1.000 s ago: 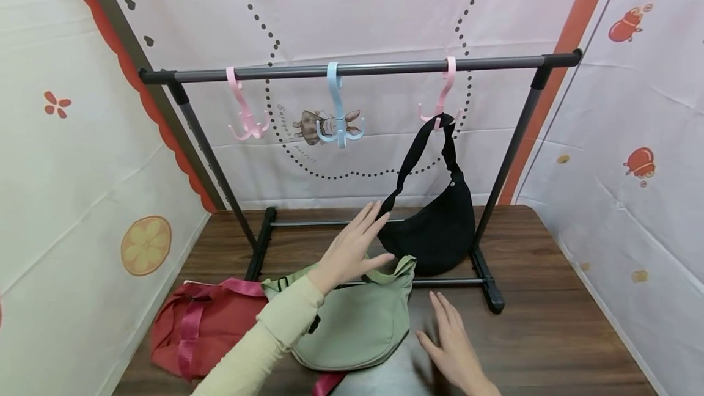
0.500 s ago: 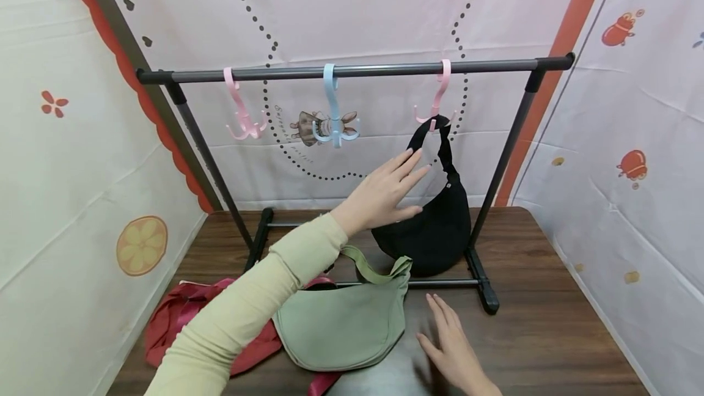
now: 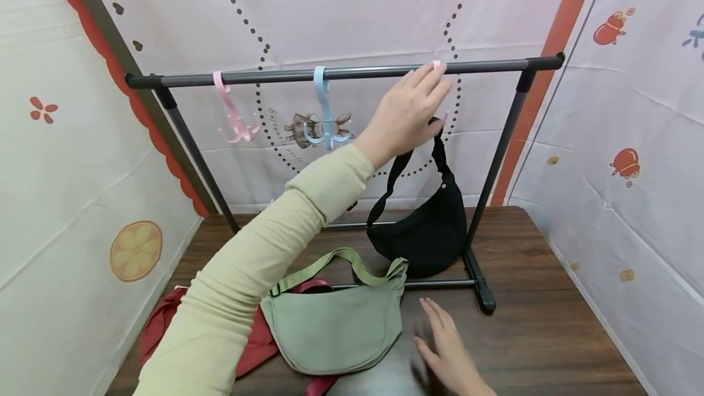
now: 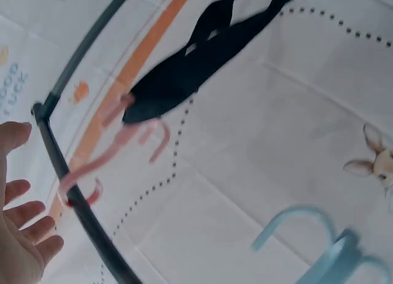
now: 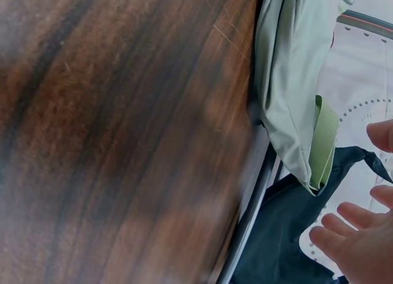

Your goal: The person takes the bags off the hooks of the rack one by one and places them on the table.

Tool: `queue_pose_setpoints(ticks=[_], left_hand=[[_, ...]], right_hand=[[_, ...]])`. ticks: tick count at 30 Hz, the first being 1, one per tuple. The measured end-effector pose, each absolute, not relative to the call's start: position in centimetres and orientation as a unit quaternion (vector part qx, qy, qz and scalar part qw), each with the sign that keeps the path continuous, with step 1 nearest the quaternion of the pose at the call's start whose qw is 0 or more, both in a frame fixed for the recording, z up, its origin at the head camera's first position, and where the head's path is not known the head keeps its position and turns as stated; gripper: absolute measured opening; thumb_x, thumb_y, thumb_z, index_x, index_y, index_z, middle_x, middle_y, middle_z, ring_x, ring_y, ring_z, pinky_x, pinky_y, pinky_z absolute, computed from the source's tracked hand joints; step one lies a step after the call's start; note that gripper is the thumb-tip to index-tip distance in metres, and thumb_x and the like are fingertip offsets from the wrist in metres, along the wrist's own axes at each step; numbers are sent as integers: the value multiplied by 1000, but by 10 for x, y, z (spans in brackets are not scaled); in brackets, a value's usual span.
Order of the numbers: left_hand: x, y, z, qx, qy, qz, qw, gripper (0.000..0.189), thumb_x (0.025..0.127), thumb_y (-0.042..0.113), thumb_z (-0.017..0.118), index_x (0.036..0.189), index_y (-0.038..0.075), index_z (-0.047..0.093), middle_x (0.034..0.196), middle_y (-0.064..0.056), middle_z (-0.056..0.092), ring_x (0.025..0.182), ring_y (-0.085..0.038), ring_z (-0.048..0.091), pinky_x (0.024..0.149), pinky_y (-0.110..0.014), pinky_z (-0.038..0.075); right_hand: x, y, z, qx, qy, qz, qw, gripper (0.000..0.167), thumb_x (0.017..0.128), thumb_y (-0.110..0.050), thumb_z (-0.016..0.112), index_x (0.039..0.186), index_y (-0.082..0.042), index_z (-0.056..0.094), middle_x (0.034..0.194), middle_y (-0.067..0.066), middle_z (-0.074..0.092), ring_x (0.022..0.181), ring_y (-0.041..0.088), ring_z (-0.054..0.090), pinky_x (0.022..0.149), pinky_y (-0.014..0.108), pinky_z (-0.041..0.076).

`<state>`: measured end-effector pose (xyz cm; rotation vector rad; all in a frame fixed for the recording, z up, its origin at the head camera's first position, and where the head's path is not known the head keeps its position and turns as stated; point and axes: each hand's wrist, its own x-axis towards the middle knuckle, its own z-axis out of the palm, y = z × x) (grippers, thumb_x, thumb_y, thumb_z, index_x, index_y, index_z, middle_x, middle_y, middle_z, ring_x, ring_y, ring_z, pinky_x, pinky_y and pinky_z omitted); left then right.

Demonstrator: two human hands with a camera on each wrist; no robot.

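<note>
My left hand [image 3: 409, 109] is raised near the rail [image 3: 363, 73], in front of the right-hand pink hook [image 3: 437, 63]. Seen from the left wrist, its fingers are spread and hold nothing, and the pink hook [image 4: 101, 156] stands a little apart from them. From that hook a black shoulder bag [image 3: 426, 234] hangs by its strap, its bottom low near the table. My right hand [image 3: 452, 352] hovers low over the table with its fingers loosely extended, right of a light green bag [image 3: 335, 330]. A red bag [image 3: 257, 347] lies partly hidden behind the left sleeve.
A blue hook [image 3: 324, 99] and another pink hook [image 3: 231, 106] hang on the rail with nothing on them. The black rack's foot [image 3: 480, 283] rests on the wooden table [image 3: 544, 335]. Printed cloth [image 3: 643, 212] closes in the back and sides.
My left hand has risen from above the green bag, passing before the black bag, up to the right-hand pink hook. My right hand has stayed nearly in place. The view has shifted slightly.
</note>
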<state>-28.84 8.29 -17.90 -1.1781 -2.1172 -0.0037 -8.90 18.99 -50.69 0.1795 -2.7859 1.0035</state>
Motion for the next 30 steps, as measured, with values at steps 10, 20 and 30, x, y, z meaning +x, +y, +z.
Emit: queue_pose_setpoints(ticks=[10, 20, 30], left_hand=[[-311, 92, -148, -419, -849, -39, 320, 24, 85, 9, 48, 106, 3, 57, 109, -6, 56, 102, -19, 53, 74, -28, 51], [-324, 90, -147, -425, -854, -47, 298, 17, 86, 8, 46, 94, 4, 60, 96, -7, 57, 89, -21, 54, 76, -30, 46], [-325, 98, -150, -430, -848, -71, 303, 18, 85, 6, 45, 94, 5, 61, 93, -5, 58, 80, -19, 54, 72, -28, 46]], right_hand=[[-88, 189, -512, 58, -938, 338, 50, 63, 81, -13, 67, 136, -6, 38, 135, 17, 39, 121, 34, 38, 88, 48, 41], [-92, 188, -513, 70, -934, 344, 62, 63, 80, -11, 67, 136, -5, 38, 134, 16, 40, 121, 33, 38, 88, 47, 41], [-115, 201, -498, 98, -928, 338, 124, 62, 79, -8, 68, 134, -1, 39, 132, 20, 42, 120, 35, 39, 90, 51, 40]])
